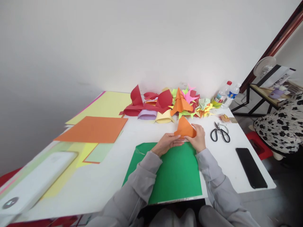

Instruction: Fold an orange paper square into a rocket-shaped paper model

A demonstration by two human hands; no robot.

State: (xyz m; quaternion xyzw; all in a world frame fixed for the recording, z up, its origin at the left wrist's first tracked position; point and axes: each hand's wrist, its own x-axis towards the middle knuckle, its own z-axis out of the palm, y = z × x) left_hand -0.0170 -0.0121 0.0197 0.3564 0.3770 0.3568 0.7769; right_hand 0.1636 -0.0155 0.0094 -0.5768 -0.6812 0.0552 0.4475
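Between my two hands is a folded piece of orange paper (184, 127), pointed at the top and held just above the far edge of a green sheet (176, 173). My left hand (167, 143) pinches its lower left corner, thumb on top and fingers beneath. On the other side, my right hand (198, 138) grips the lower right part, with the thumb along the bottom edge and the fingers behind. Some of the fingertips are hidden by the paper.
Folded paper planes (181, 102) and curled red paper shapes (137, 102) line the wall. Scissors (220, 132), a black phone (251, 167) and bottles (221, 94) lie or stand rightward. Leftward are orange sheets (92, 129) and a white device (39, 179). A person in patterned clothing (281, 123) sits far right.
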